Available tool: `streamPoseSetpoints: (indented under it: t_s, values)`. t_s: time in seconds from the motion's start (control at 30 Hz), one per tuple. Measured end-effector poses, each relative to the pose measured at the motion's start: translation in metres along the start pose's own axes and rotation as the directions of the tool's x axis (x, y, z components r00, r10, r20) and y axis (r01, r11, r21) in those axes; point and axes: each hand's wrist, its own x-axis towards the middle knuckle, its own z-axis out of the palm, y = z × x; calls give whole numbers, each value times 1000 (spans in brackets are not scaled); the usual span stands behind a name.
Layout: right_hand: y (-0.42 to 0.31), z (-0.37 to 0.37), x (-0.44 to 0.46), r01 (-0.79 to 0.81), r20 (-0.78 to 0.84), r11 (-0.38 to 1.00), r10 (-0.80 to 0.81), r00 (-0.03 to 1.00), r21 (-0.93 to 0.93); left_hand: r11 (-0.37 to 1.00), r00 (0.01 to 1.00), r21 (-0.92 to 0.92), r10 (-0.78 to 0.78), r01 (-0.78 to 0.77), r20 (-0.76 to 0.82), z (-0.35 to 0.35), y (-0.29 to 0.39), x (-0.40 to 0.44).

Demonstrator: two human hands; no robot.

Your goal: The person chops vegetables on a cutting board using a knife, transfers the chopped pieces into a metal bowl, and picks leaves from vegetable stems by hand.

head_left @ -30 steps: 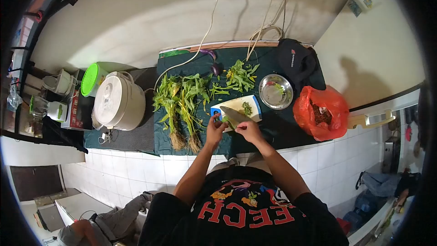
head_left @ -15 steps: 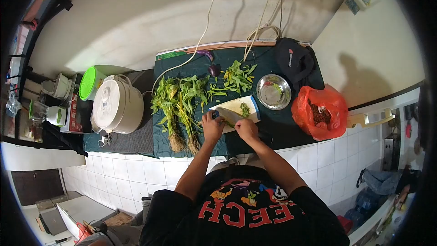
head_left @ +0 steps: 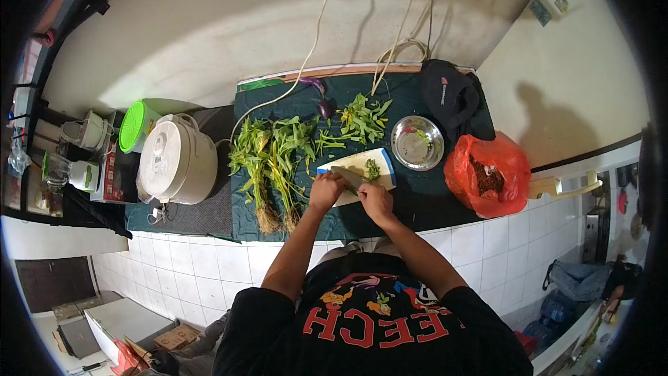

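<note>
My right hand (head_left: 376,200) is wrapped round a knife (head_left: 348,175), whose broad blade slants up and left over the white, blue-edged cutting board (head_left: 358,161). My left hand (head_left: 327,191) is closed at the board's left side, close to the blade; what its fingers hold is hidden. Chopped greens (head_left: 372,170) lie in a small heap on the board's right part. Beyond the board are loose leafy greens (head_left: 364,119), and to the left lie leafy bunches with roots (head_left: 268,160). A metal bowl (head_left: 417,143) with some bits inside stands right of the board.
An eggplant (head_left: 325,108) lies at the back, near a cable. A red plastic bag (head_left: 515,174) and a black cap (head_left: 449,90) are on the right. The rice cooker (head_left: 182,160) and a green-lidded container (head_left: 133,127) stand left. A person's leg (head_left: 205,341) shows lower left.
Both hands have settled lower over the board, and the green piece seen in my left hand earlier is now hidden. The person at lower left has shifted mostly out of view.
</note>
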Motion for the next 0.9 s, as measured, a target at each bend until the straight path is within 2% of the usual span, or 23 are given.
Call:
streamPoseSetpoints:
  t_s: [0.1,0.17,0.23,0.3,0.33,0.37,0.4,0.43,0.47,0.5,0.6,0.63,0.67,0.7,0.77,0.9]
  values:
    - [1,1,-2,-27,-4,998,27,1000,52,999,997,-36,23,-21,69,4,-8,1]
    - [3,1,-2,-24,-23,998,26,999,64,993,994,-49,101,-103,-41,4,-9,0]
    - [1,-3,-3,-21,-42,997,25,999,76,988,988,-49,144,-147,-51,-2,-10,-1]
    - [2,-5,-5,54,-39,998,-55,998,-40,981,981,-49,187,-190,-61,-7,-12,-1]
    - [7,-2,-5,53,-40,998,-54,998,-40,966,964,12,259,-259,-60,-9,-14,0]
    - [10,0,-4,150,5,976,-151,989,-156,943,943,73,330,-326,-54,-11,-15,0]
    - [12,0,-3,248,60,932,-240,969,-264,943,943,73,330,-325,-55,-16,-14,-1]
    - [14,1,-5,248,60,932,-241,969,-264,932,933,75,357,-354,-32,-22,-12,-3]
    - [15,1,-8,358,28,877,-369,929,-322,921,923,76,384,-382,-9,-27,-10,-3]
    - [14,0,-10,456,4,804,-491,871,-382,921,923,78,384,-382,-9,-24,-10,-4]
    - [14,-2,-17,500,97,771,-507,857,-394,939,939,16,343,-343,-16,-14,-11,-5]
    - [16,3,-17,501,96,770,-508,856,-395,961,962,-45,272,-273,-15,-9,-10,-4]
    - [17,7,-15,393,16,881,-403,915,-263,974,979,-107,202,-202,-11,-4,-9,-2]
    - [18,9,-13,275,-45,955,-281,959,-116,973,979,-108,204,-205,-16,-3,-6,1]
    - [20,11,-7,278,-12,947,-284,959,-161,995,997,-66,74,-76,-26,-3,-1,5]
    - [14,12,5,270,6,931,-277,961,-245,998,999,-59,16,-14,29,-2,3,10]
